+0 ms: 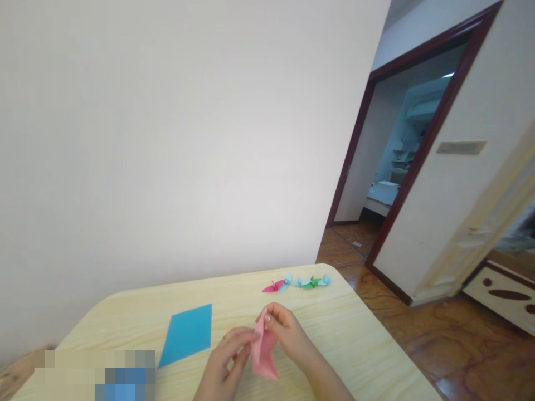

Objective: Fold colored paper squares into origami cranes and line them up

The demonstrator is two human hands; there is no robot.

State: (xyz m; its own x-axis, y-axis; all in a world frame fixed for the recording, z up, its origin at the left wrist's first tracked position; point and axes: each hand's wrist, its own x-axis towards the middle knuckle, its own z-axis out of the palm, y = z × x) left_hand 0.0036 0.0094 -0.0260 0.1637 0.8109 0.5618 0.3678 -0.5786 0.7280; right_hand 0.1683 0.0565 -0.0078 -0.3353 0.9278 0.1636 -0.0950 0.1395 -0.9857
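Observation:
A partly folded pink paper (263,352) is held upright above the wooden table (355,345), between both my hands. My left hand (228,359) pinches its left edge with the fingertips. My right hand (286,331) grips its top right, thumb and forefinger pressed on the upper tip. Just left of the hands a flat blue paper square (188,333) lies on the table.
A row of small folded paper cranes (297,283), pink, light blue and green, sits near the table's far edge by the white wall. To the right the wooden floor leads to an open doorway (401,161). A blurred patch covers the table's near left corner.

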